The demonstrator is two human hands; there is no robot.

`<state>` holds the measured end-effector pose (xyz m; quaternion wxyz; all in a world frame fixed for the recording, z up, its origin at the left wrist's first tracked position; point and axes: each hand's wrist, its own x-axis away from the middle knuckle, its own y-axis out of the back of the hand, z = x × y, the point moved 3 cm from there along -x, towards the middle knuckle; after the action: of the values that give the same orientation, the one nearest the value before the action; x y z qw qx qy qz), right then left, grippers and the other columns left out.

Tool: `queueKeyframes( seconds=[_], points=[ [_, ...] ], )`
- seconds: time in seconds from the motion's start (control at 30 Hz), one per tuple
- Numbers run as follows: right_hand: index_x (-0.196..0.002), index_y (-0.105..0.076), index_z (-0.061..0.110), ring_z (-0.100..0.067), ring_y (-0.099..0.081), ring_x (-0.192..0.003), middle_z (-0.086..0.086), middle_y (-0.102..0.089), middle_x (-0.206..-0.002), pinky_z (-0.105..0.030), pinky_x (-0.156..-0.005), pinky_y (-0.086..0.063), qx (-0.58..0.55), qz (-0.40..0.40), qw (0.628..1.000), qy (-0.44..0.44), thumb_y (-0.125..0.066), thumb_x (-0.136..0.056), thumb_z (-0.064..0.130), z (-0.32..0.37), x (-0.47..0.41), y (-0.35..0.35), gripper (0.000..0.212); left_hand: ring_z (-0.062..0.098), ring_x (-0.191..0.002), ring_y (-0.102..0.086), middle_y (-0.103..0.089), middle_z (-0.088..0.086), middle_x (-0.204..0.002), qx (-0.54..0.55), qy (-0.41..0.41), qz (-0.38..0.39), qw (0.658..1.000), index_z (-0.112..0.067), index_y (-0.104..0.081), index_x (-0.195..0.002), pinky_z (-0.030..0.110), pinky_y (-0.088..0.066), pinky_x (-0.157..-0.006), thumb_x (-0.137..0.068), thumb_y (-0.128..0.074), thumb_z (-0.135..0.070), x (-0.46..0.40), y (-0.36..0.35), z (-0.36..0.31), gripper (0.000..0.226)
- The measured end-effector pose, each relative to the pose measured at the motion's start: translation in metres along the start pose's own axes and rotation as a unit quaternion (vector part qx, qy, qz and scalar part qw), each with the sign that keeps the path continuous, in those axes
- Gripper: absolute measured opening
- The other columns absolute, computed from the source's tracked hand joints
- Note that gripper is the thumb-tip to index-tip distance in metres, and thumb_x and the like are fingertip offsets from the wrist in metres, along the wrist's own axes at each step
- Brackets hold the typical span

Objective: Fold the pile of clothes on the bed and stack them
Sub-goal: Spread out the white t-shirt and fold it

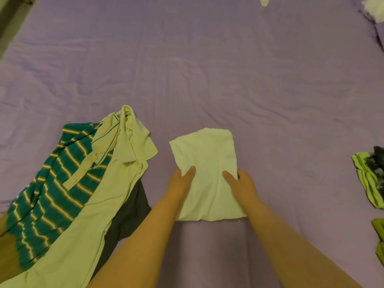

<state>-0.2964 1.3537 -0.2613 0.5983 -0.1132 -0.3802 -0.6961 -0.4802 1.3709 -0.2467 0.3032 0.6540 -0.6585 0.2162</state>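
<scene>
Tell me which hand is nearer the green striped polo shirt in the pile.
Left. The left hand grips the folded white cloth at its left edge, on the side facing the green striped polo shirt. The right hand grips the cloth's right edge, farther away.

Beyond the folded white cloth [207,175] the bed [187,69] lies open as a wide stretch of wrinkled purple sheet reaching to the far edge. To the left, a heap of clothes [72,183] blocks the near corner: a green striped shirt, a pale collared shirt and a dark garment underneath. A narrow strip of bare sheet runs between the heap and the cloth. On the right, open sheet extends to green garments [367,179] at the edge. Small white items [374,7] sit at the far right corner
</scene>
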Motion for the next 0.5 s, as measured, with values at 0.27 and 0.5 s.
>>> queueKeyframes(
  seconds=[0.27,0.5],
  points=[
    [-0.133,-0.051,0.015,-0.013,-0.052,-0.103,-0.001,-0.059,-0.125,-0.020,-0.080,-0.035,0.008,-0.022,0.995,0.094,-0.046,-0.099,0.027,0.003,0.036,0.059,0.036,0.015,-0.098,-0.058,-0.059,-0.008,-0.110,0.061,0.013,0.017,0.998,-0.027,-0.046,-0.128,0.034,-0.045,-0.083,-0.097,-0.046,-0.045,0.037,-0.032,0.000,0.036],
    [-0.140,-0.045,0.020,-0.016,-0.050,-0.120,0.001,-0.053,-0.136,-0.021,-0.089,-0.035,-0.007,-0.063,0.992,0.111,-0.046,-0.100,0.027,-0.028,0.073,0.150,0.041,0.024,-0.112,-0.058,-0.060,-0.002,-0.122,0.058,0.014,0.083,0.995,-0.029,-0.045,-0.130,0.049,-0.046,-0.100,-0.097,-0.045,-0.045,0.090,-0.112,-0.004,0.036]
  ],
)
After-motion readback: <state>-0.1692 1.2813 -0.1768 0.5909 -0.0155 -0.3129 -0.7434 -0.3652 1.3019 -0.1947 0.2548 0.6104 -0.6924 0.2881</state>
